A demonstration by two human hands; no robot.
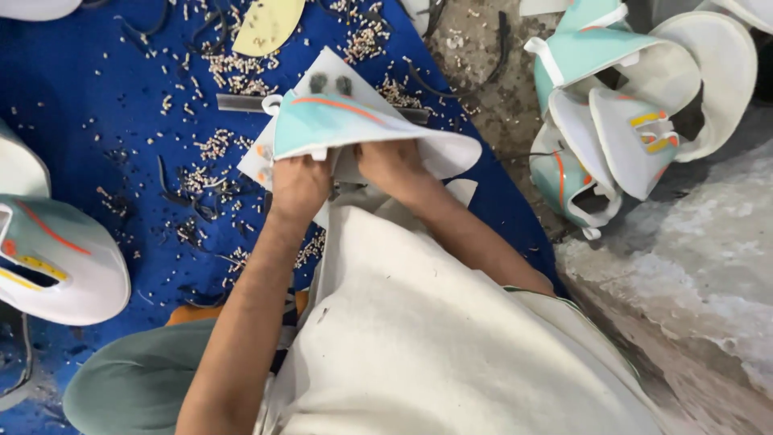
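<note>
Shoe upper (338, 121), one piece in mint green with an orange stripe and white edging, sits directly above both hands, folded over a white sheet-like piece (451, 153) whose edge sticks out past the right hand. Both hands are closed on its lower edge, side by side and almost touching: the left hand (299, 187) grips the left part, the right hand (392, 165) the middle, fingers tucked under the material. A cream cloth (419, 330) covers the lap just below the wrists.

Beyond the hands lies a blue mat (80, 105) scattered with too many small pale trimmings (217, 147) to count, plus dark strip-like scraps. One pale yellow insole-shaped piece (267, 26) lies further out, above the upper. Far off the left hand, one similar mint upper (56, 258) rests at the mat's edge. Well off to the right of the right hand is a heap of about five more mint and white uppers (628, 121) on a grey floor (692, 266).
</note>
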